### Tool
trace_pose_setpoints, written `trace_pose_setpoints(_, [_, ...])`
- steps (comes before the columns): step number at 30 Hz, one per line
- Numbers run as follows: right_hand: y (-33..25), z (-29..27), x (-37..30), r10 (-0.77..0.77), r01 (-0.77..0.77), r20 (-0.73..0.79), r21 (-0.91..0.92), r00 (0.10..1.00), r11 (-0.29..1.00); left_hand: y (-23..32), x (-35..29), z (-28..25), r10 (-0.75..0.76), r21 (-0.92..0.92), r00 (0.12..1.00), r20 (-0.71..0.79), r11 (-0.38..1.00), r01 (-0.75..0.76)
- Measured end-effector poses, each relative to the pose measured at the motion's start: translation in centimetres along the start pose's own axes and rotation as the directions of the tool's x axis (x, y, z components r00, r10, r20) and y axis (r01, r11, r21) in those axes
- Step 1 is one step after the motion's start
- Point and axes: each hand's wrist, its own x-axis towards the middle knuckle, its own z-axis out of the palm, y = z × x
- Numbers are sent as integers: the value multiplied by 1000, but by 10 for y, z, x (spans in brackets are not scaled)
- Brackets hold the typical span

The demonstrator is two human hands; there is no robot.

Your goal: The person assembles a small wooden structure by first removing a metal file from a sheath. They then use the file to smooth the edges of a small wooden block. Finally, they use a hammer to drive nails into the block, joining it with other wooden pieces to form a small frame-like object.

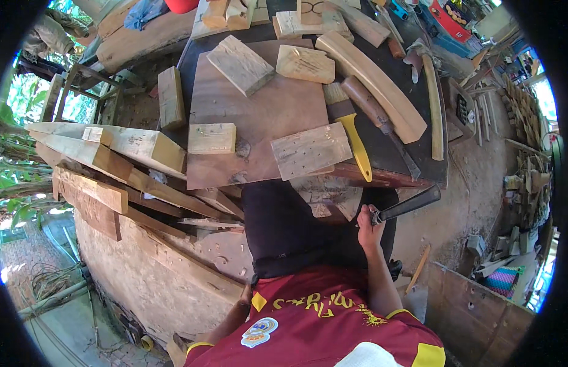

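Note:
My right hand point(369, 227) is closed on a black-handled tool point(409, 205) over my right thigh. Its long dark grip points up and right, with a bit of metal by my fingers; the rest is hidden, so I cannot make out its kind. Down by my left hip is my left hand point(242, 298), its fingers hidden. On the bench in front lie a nail-dotted wood block point(311, 150), a paintbrush point(355, 140) with a yellow handle, and a wooden-handled chisel point(382, 122). Beside them rests a long curved piece of wood point(373, 85).
A brown board point(253, 110) covers much of the dark bench point(418, 110), with several small blocks on it. Long timber beams point(131, 147) are stacked to the left. A slim wooden stick point(433, 110) lies along the bench's right side. A red crate point(449, 21) stands far right.

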Motion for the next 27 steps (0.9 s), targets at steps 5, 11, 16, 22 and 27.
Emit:
trace_pose_setpoints(5, [-5,1,-1,81,-80,-4,66,997,995,-1,0,-2,-11,-2,1000,2,1000,11])
trace_pose_setpoints(11, [-2,-12,-4,59,-59,-4,103,998,993,-4,-5,-11,-18,5,1000,-5,1000,18])
trace_pose_setpoints(16, [-4,-28,1,71,-71,6,-8,997,997,-3,-11,-13,-18,-2,1000,-7,1000,18])
trace_pose_setpoints(22, [-6,-21,2,35,-35,63,-4,997,999,-2,-13,-15,-24,-2,1000,-1,1000,24])
trace_pose_setpoints(27, [-7,-8,3,48,-49,39,23,998,999,0,-14,-15,-11,-8,1000,3,1000,11])
